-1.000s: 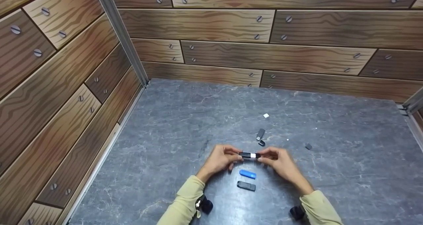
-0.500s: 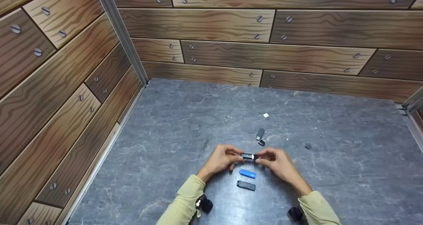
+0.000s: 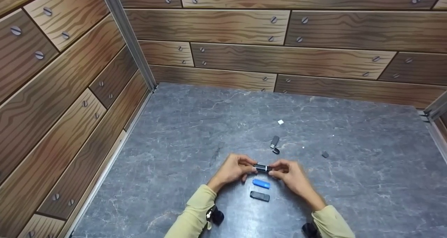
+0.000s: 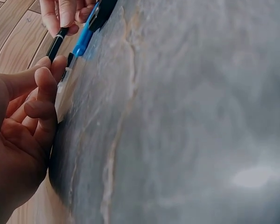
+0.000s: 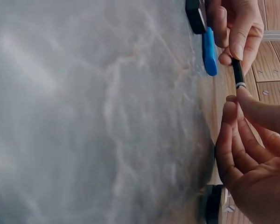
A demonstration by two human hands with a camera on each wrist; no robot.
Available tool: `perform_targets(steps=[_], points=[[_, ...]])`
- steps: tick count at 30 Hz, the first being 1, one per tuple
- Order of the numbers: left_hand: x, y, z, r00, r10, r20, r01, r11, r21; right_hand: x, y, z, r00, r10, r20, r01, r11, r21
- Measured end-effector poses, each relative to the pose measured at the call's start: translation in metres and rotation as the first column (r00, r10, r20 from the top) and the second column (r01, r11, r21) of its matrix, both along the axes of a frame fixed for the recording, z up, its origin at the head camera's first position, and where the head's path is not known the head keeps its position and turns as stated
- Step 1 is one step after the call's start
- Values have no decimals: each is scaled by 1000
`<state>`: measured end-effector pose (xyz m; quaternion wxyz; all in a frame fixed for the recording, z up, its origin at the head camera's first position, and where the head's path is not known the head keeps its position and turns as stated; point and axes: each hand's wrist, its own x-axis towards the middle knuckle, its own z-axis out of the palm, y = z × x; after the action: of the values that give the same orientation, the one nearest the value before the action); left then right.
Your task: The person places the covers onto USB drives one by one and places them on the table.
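Note:
My left hand [image 3: 233, 168] pinches the left end of a black USB flash drive [image 3: 261, 167] between thumb and fingers. At the other end my right hand [image 3: 292, 177] pinches its black cap, mostly hidden by the fingertips. A narrow silvery band shows between body and cap. In the left wrist view the flash drive [image 4: 56, 45] spans both hands, held above the table. Just nearer than the hands lies a blue USB flash drive [image 3: 261, 184], with a dark grey USB flash drive [image 3: 259, 196] below it.
Beyond the hands lie a black USB flash drive [image 3: 275, 141] with its connector bare and a loose black cap [image 3: 276, 150]. Farther off are a small white square piece [image 3: 280, 122] and a small dark piece [image 3: 325, 154] to the right. Plank-patterned walls [image 3: 209, 24] border the grey table [image 3: 181, 126].
The right hand has moved left and slightly nearer with the cap, and the bright connector between cap and body has shrunk to a narrow band. The left hand has stayed nearly still.

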<state>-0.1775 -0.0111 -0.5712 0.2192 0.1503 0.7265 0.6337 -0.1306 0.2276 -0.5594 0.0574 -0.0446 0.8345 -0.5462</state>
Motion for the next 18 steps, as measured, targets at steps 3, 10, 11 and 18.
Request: perform_targets(steps=[3,10,11,18], points=[[0,0,0,1000,-11,-6,11,1000,-6,2,-2,1,999,-26,-21,26,999,28],[1,4,-1,1000,-24,-17,24,999,-23,3,-3,-1,997,-43,-56,50,992,113],[1,5,-2,1000,-27,-15,26,999,-28,3,-4,-1,997,-47,-57,55,990,129],[0,2,2,998,-59,-25,57,995,-85,4,-5,2,999,-14,-44,20,988,150]])
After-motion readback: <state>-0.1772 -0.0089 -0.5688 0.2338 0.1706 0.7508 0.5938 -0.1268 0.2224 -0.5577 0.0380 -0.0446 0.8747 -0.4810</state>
